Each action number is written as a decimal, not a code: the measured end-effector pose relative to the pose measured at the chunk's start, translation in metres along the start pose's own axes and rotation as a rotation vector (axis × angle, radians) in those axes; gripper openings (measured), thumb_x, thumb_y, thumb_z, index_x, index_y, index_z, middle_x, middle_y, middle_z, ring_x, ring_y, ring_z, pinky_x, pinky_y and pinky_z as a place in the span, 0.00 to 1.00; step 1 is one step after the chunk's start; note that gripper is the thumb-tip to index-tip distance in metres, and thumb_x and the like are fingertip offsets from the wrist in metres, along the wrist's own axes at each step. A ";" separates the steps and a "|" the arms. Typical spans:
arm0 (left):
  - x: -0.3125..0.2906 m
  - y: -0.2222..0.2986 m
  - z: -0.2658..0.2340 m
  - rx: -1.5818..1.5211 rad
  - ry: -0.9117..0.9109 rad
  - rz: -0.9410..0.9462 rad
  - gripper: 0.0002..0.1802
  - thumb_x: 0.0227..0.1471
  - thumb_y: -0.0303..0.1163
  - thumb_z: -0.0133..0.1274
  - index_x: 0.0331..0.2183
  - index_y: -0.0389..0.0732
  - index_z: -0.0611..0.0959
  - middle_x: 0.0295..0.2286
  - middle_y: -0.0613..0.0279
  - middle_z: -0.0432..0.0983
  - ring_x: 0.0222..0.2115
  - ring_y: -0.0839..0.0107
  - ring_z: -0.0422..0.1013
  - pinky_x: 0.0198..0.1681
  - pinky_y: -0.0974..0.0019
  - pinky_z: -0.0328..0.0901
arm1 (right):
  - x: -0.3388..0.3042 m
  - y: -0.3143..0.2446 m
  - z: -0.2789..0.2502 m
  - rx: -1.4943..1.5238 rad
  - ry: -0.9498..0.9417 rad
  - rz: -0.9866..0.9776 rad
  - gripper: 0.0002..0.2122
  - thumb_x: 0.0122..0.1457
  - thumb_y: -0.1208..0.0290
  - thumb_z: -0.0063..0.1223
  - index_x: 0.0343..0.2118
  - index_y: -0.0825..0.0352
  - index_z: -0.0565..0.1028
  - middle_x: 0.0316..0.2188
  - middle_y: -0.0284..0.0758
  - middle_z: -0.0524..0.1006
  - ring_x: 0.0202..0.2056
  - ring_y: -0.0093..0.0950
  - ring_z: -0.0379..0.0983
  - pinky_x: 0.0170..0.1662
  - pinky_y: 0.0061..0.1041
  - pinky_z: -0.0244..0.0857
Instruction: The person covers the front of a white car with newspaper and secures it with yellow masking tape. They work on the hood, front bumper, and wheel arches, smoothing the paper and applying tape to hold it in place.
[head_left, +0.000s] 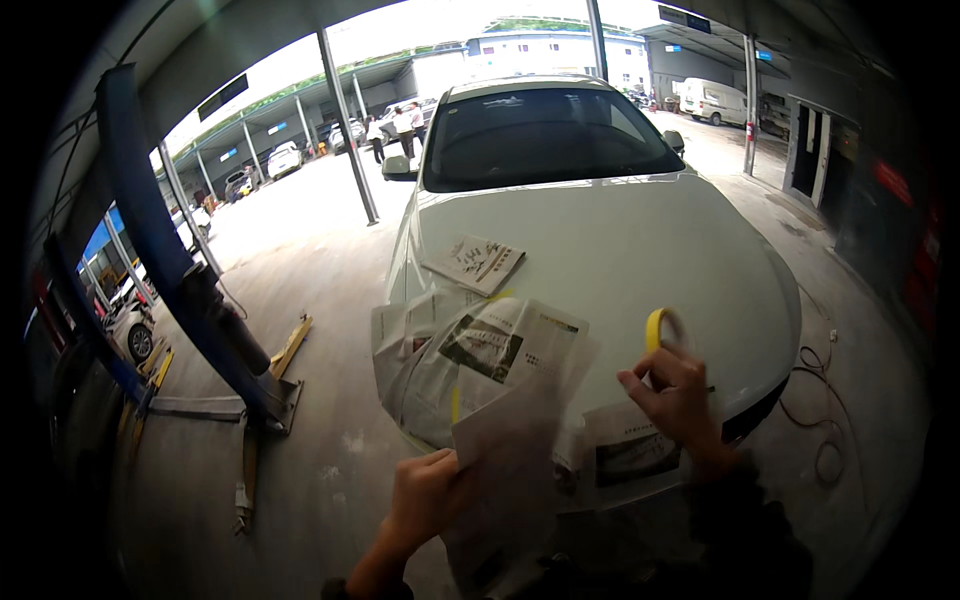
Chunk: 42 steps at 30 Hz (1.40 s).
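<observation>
My left hand (430, 492) is closed on the edge of a newspaper sheet (510, 430), which hangs blurred in front of the car's front end. My right hand (675, 395) is closed, with a roll of yellow tape (656, 330) at its fingers above the white hood (620, 240). More newspaper (410, 370) covers the front left corner of the car, with strips of yellow tape on it. A folded newspaper (475, 262) lies loose on the hood. Below my right hand another newspaper piece (635, 450) hangs over the front edge.
A blue lift post (180, 230) stands at the left, its yellow arms (290, 345) low over the floor. A hose (825, 400) lies coiled on the floor at the right. Several people (403, 125) stand near parked cars in the background, with a white van (715, 100) farther right.
</observation>
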<state>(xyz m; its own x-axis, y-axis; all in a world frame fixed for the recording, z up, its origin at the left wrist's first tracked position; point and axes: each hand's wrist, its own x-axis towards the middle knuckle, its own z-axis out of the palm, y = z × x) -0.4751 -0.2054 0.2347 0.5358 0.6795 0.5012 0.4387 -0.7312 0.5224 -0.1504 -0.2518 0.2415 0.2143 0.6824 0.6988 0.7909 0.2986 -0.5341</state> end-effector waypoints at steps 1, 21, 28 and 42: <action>-0.022 -0.005 0.003 0.134 0.029 0.076 0.13 0.42 0.23 0.61 0.35 0.41 0.85 0.27 0.56 0.79 0.24 0.59 0.78 0.23 0.63 0.69 | -0.014 -0.010 0.003 0.151 -0.105 0.135 0.12 0.56 0.65 0.64 0.22 0.67 0.76 0.17 0.30 0.72 0.17 0.21 0.68 0.22 0.26 0.61; -0.279 0.150 0.140 -0.066 0.226 -0.313 0.26 0.46 0.27 0.61 0.50 0.36 0.80 0.41 0.50 0.80 0.40 0.54 0.78 0.43 0.59 0.72 | -0.308 -0.091 0.016 1.138 -0.744 0.985 0.14 0.67 0.60 0.51 0.29 0.66 0.77 0.19 0.27 0.73 0.18 0.16 0.65 0.21 0.18 0.55; -0.260 0.185 0.145 -0.392 0.251 -0.587 0.16 0.55 0.35 0.61 0.38 0.30 0.85 0.29 0.48 0.84 0.29 0.64 0.82 0.34 0.67 0.74 | -0.322 -0.074 -0.007 0.968 -0.724 0.771 0.25 0.71 0.51 0.40 0.26 0.69 0.76 0.18 0.29 0.71 0.21 0.18 0.66 0.26 0.22 0.60; -0.255 0.159 0.213 -0.971 0.205 -0.907 0.17 0.61 0.38 0.58 0.32 0.31 0.86 0.26 0.66 0.79 0.25 0.80 0.73 0.29 0.71 0.73 | -0.317 -0.024 -0.047 0.458 -0.760 0.341 0.14 0.61 0.62 0.48 0.30 0.69 0.75 0.26 0.48 0.75 0.29 0.47 0.75 0.34 0.40 0.67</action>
<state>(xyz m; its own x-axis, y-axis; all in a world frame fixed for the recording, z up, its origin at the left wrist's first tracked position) -0.3884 -0.5080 0.0432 0.1768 0.9568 -0.2309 -0.1528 0.2584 0.9539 -0.2103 -0.5071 0.0552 -0.1657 0.9844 0.0599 0.4185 0.1252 -0.8995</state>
